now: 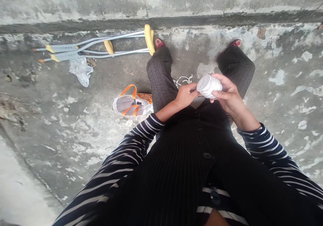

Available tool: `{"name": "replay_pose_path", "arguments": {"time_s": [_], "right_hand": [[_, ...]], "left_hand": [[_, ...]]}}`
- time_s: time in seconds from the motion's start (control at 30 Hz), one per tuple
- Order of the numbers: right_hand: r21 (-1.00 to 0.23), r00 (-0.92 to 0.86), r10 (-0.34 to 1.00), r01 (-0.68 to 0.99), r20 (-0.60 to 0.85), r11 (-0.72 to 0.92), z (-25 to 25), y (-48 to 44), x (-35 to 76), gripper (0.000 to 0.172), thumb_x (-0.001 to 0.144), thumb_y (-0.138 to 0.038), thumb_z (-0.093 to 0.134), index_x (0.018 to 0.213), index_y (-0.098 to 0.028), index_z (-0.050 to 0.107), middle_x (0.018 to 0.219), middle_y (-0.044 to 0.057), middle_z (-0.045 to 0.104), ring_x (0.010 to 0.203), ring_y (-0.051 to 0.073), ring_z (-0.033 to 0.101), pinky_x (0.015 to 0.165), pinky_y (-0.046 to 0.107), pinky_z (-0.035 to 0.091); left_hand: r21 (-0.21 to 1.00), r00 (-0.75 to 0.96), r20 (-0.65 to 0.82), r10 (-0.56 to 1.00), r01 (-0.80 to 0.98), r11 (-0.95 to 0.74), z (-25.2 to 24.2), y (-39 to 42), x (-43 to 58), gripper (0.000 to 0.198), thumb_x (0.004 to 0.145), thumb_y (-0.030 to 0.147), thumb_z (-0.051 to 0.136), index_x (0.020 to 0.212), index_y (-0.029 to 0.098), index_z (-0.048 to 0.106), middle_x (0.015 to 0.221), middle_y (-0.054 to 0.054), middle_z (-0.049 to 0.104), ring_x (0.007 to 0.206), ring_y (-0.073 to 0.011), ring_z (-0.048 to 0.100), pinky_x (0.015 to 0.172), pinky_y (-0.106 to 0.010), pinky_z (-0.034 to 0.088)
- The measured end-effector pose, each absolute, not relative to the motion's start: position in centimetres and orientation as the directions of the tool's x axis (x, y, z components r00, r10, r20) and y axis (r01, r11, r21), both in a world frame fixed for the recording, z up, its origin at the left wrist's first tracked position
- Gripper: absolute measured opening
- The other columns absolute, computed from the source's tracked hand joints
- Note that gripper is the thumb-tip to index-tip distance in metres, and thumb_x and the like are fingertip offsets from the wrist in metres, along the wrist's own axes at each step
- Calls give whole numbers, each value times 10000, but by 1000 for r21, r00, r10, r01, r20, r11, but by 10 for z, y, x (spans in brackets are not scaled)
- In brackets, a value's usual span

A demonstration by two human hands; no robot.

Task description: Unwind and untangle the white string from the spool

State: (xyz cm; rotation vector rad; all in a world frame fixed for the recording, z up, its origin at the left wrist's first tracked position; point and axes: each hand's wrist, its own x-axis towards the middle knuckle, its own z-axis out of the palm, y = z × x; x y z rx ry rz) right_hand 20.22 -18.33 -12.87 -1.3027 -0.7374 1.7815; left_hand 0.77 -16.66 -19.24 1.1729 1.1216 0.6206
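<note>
In front of my lap I hold a white roll [209, 86], tilted, with a round grey-printed end and sides that look wound in layers. My right hand [228, 93] is wrapped round it, thumb across the near side. At the roll's left edge, the fingers of my left hand [186, 94] are pinched together; what lies between them, if anything, is hidden. Loops of thin white cord [184, 80] show between my knees, just beyond my left hand. Whether this cord joins the roll cannot be seen.
A pair of crutches [98, 52] with yellow pads lies on the concrete floor to the left. Nearby are a crumpled clear plastic bag [82, 71] and an open white bag [118, 108] with orange handles beside my left leg. A ledge [227, 17] runs beyond my feet.
</note>
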Motion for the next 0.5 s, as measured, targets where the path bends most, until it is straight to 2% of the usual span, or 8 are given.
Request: {"name": "replay_pose_path", "arguments": {"time_s": [0.13, 0.27, 0.33, 0.5], "right_hand": [[-811, -175, 851, -261, -495, -524, -135, -183, 202, 644, 687, -406, 965, 1259, -307, 687, 1081, 10, 686, 800, 161, 657, 524, 236, 572], [-807, -143, 862, -305, -486, -506, -137, -182, 199, 660, 660, -425, 978, 1245, -315, 693, 1125, 12, 686, 787, 155, 644, 514, 238, 571], [-812, -126, 872, -322, -473, -487, -137, -181, 197, 660, 643, -413, 990, 1229, -312, 704, 1114, 13, 681, 797, 153, 639, 506, 226, 563], [-850, -124, 900, -297, -417, -435, -135, -179, 193, 608, 665, -393, 983, 1201, -296, 714, 1067, 20, 662, 817, 162, 624, 492, 217, 543]], "left_hand": [[937, 365, -347, 864, 178, 301, -199, -164, 7, 129, 833, 122, 654, 833, 159, 777, 629, 41, 697, 606, -110, 634, 644, -203, 498], [935, 299, -338, 892, 212, 283, -205, -158, 13, 210, 841, 136, 668, 989, 162, 814, 884, -10, 824, 804, -151, 745, 777, -232, 553], [942, 272, -306, 912, 226, 249, -209, -152, 17, 231, 815, 121, 699, 1009, 158, 819, 987, -34, 841, 900, -180, 767, 854, -266, 565], [967, 279, -239, 930, 155, 202, -226, -136, 29, 168, 816, 190, 765, 975, 149, 799, 1021, -63, 835, 982, -225, 769, 915, -328, 576]]}}
